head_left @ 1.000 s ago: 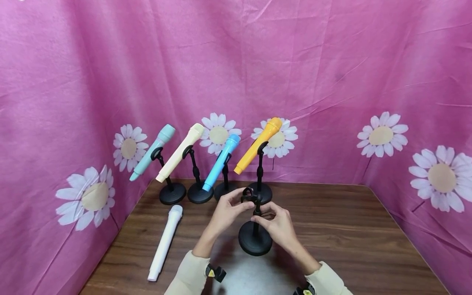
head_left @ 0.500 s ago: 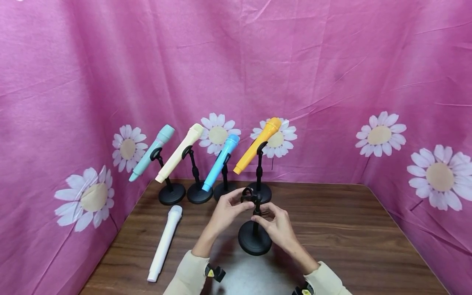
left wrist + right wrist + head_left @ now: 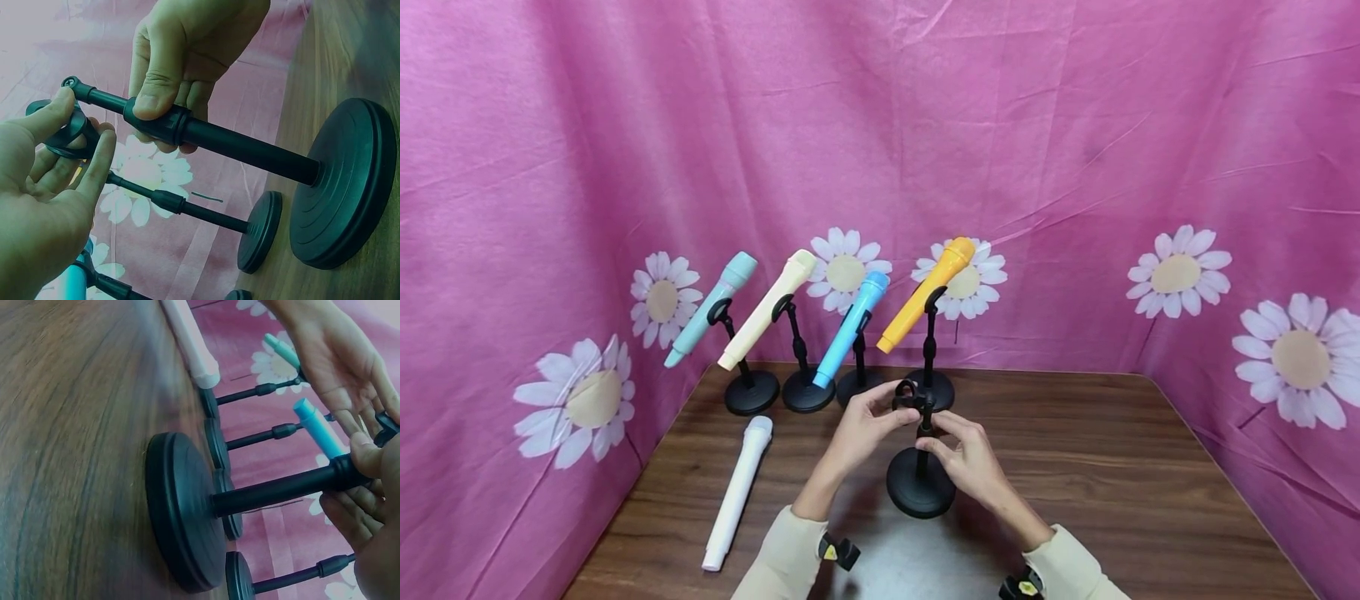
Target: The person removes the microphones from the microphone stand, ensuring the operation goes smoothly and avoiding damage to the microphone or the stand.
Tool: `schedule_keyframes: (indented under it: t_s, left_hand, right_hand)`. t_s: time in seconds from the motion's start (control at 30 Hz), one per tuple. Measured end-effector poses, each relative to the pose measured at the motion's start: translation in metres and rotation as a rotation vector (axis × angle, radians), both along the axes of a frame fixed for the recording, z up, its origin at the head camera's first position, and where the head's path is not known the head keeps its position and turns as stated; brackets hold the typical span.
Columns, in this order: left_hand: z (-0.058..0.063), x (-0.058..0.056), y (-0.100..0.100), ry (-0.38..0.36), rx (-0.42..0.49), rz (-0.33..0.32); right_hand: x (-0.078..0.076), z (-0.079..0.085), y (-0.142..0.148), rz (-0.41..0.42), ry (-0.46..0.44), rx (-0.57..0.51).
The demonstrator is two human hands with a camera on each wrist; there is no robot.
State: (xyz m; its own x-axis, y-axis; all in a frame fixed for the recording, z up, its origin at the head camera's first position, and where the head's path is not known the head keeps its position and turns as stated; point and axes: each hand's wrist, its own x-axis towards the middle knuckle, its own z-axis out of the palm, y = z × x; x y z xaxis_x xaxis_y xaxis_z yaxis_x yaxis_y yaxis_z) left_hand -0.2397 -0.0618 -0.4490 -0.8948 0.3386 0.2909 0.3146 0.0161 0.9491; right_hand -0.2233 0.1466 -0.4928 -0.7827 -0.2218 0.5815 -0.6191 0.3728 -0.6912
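A black microphone stand (image 3: 921, 483) with a round base stands upright on the table between my hands. My left hand (image 3: 859, 433) pinches the clip (image 3: 74, 134) at its top between thumb and fingers. Around the collar of the pole (image 3: 156, 122), my right hand (image 3: 970, 458) closes its thumb and fingers. No microphone sits in this clip. A white microphone (image 3: 737, 496) lies on the table left of my left hand.
Behind, several black stands hold tilted microphones: a mint one (image 3: 711, 308), a cream one (image 3: 767, 310), a blue one (image 3: 852, 329) and an orange one (image 3: 927, 293). A pink flowered curtain (image 3: 1037, 167) surrounds the wooden table (image 3: 1112, 483).
Both hands keep their hold on the stand and its clip with hardly any movement. The whole view shifts very slightly. The microphones stay where they were.
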Motion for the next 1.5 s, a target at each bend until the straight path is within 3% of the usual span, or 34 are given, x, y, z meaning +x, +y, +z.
schedule_keyframes:
  t_s: [0.17,0.43,0.67,0.77,0.97,1.1,1.3,1.5]
  left_hand:
    - [0.001,0.000,0.000,-0.029,0.019,-0.021]
    - [0.003,0.000,-0.001,-0.019,0.023,-0.016]
    - [0.001,0.002,0.000,-0.018,0.028,-0.022]
    - [0.001,0.003,0.000,-0.027,0.041,-0.034]
    - [0.002,0.003,0.000,-0.013,0.029,-0.016]
    - [0.003,0.004,-0.001,-0.007,0.002,0.006]
    - [0.004,0.005,-0.002,-0.016,-0.018,-0.001]
    - [0.004,0.005,-0.003,-0.019,-0.022,-0.002]
  right_hand:
    - [-0.001,0.000,0.004,0.031,-0.051,-0.005]
    - [-0.007,-0.002,0.009,0.215,-0.168,-0.022]
    - [-0.007,-0.005,0.015,0.292,-0.271,-0.019]
    - [-0.005,-0.005,0.016,0.272,-0.283,-0.018]
    - [-0.002,-0.001,0.013,0.097,-0.269,-0.053]
    - [-0.001,0.001,0.008,0.032,-0.283,-0.086]
    - [-0.001,0.001,0.007,0.030,-0.242,-0.107]
    - [-0.001,-0.002,0.010,0.092,-0.209,-0.111]
